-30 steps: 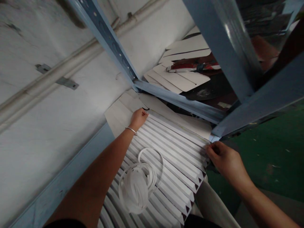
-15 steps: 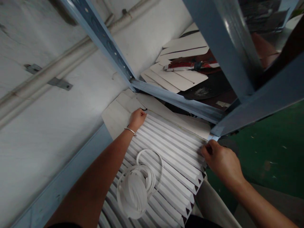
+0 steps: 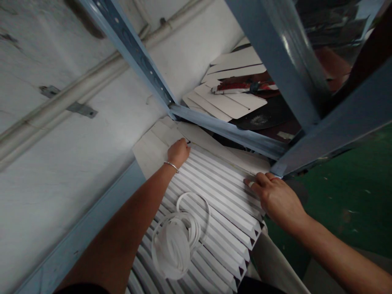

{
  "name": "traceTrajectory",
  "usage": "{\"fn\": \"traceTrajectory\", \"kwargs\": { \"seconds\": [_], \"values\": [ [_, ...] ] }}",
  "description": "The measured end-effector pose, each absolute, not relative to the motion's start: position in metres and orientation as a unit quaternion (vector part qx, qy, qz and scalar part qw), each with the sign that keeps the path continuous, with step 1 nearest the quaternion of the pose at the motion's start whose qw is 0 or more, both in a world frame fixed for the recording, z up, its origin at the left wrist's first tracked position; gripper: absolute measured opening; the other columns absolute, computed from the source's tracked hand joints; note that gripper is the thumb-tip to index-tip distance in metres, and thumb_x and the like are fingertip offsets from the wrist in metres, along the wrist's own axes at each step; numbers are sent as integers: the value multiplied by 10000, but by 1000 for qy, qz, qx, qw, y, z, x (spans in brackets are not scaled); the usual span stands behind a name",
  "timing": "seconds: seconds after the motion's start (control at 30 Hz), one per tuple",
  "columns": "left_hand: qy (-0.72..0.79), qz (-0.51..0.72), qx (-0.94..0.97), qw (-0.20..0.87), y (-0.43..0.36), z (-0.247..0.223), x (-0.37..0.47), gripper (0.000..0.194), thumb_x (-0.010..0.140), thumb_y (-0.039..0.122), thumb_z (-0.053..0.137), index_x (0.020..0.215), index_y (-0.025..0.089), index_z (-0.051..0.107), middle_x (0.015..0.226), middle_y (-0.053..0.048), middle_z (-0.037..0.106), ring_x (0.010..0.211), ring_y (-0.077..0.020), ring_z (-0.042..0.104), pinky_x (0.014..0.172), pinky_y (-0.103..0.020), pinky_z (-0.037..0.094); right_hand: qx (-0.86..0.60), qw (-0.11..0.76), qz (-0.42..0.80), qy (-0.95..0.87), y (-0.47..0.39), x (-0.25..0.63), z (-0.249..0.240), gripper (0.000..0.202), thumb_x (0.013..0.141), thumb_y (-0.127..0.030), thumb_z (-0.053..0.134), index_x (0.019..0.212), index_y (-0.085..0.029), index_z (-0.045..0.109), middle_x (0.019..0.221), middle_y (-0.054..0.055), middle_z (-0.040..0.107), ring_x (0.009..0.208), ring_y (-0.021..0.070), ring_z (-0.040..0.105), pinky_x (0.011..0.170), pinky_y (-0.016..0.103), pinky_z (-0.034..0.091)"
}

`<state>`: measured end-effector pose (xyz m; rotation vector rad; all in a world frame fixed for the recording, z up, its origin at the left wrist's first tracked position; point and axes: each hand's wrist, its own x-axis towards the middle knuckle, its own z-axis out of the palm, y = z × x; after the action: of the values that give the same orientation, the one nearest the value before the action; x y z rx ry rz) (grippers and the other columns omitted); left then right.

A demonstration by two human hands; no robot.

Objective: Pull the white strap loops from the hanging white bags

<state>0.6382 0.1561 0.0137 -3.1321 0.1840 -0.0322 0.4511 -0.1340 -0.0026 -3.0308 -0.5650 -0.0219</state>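
White strips (image 3: 214,179) lie side by side in a row, with dark triangular marks at their right ends. At the upper left end of the row is my left hand (image 3: 179,152), its fingers closed at a strip's end; what they pinch is too small to make out. My right hand (image 3: 277,198) rests at the upper right end, fingers partly stretched over the strips, with a light band around one finger. A loose coil of white cord or tape (image 3: 174,245) lies on top of the strips.
A blue metal frame (image 3: 226,130) rises behind the strips. Beige card pieces (image 3: 226,100) and a red item (image 3: 239,85) lie beyond it. At left is a white wall (image 3: 92,151) with a pipe (image 3: 70,92). Green floor (image 3: 346,196) shows at right.
My right hand has moved slightly up and left, and its fingers have spread from a closed pinch onto the strips. My left hand stays at the same end.
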Motion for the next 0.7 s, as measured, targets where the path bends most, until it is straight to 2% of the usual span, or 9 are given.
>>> {"fn": "traceTrajectory", "kwargs": {
  "seconds": [0.1,0.17,0.27,0.37,0.47,0.57,0.63,0.7],
  "values": [
    [261,-32,-965,23,139,20,602,287,952,198,443,1108,177,683,1114,-124,642,1038,-237,599,870,-344,461,-980,61,1,-189,-117,461,5,301,915,-98,502,1095,-156,736,1060,143,670,983,319,595,792,423,495],
    [364,-9,-931,24,130,19,578,351,962,198,433,1229,239,658,1190,-102,625,1102,-235,573,916,-364,443,-972,113,-15,-207,-99,465,6,357,942,-89,451,1220,-101,674,1230,160,648,1114,311,565,898,415,495],
    [394,8,-919,30,122,12,558,384,949,215,472,1288,295,632,1243,-82,613,1139,-250,552,904,-387,431,-965,172,-24,-197,-72,467,-1,440,959,-71,394,1370,-25,542,1361,184,593,1230,292,514,1020,385,451],
    [384,10,-923,20,120,7,559,399,927,182,481,1272,299,642,1211,-73,626,1117,-242,563,896,-379,430,-970,180,-12,-161,-57,469,-8,448,960,-84,388,1378,14,515,1335,208,606,1210,306,523,1028,382,441],
    [369,17,-929,11,121,9,567,368,909,153,474,1204,243,675,1153,-88,644,1097,-241,580,910,-377,438,-972,183,-15,-149,-59,471,-10,430,960,-84,395,1362,-9,527,1285,202,631,1165,283,543,1017,361,441],
    [331,9,-943,-1,131,23,563,268,896,158,480,1031,150,711,1169,-132,639,1151,-278,565,971,-410,438,-968,206,-21,-140,-67,462,-5,335,985,-129,400,1227,-75,625,1189,171,661,1096,261,560,980,353,449],
    [313,5,-948,-48,144,39,549,247,902,189,486,1014,122,695,1200,-144,630,1174,-278,559,1011,-412,433,-956,244,-30,-162,-69,449,-1,293,1007,-193,414,1115,-124,677,1120,143,663,1049,246,559,940,349,455],
    [296,29,-947,-121,158,55,527,245,917,221,475,1031,130,672,1149,-120,650,1109,-238,592,990,-372,455,-929,290,-32,-227,-64,434,2,264,1005,-215,448,1054,-168,704,1075,110,650,1017,225,550,902,331,452]
  ]
}}
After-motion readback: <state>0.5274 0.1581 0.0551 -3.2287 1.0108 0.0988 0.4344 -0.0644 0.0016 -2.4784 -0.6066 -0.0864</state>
